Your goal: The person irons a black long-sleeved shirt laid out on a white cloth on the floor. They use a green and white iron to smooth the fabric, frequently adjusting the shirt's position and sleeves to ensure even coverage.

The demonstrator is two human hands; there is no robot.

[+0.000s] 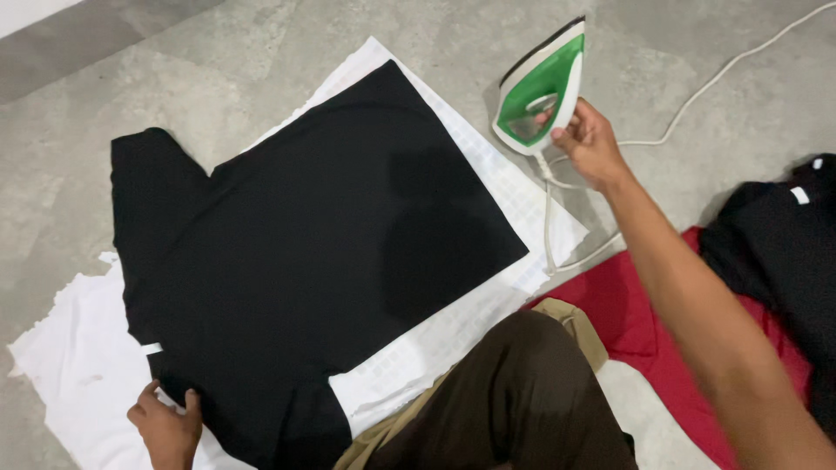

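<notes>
Grey mottled concrete floor [261,52], seen from above by a person seated on it, one knee in dark brown trousers [514,400] at lower centre. A white cloth [78,365] is spread on the floor; a black T-shirt [322,235] lies flat upon it, one sleeve reaching onto bare floor at upper left. To the right, partly under the arm, a red garment [636,313] lies on the floor with a dark garment [775,244] heaped on its far side. No containers appear. Right hand [588,144]: grip clenched around the rear handle of a green-and-white iron [540,91], which stands tipped on its heel just beside the cloth's edge; its white cord [723,65] trails away. Left hand [165,422]: fingers curled, pinching the T-shirt's lower edge.
</notes>
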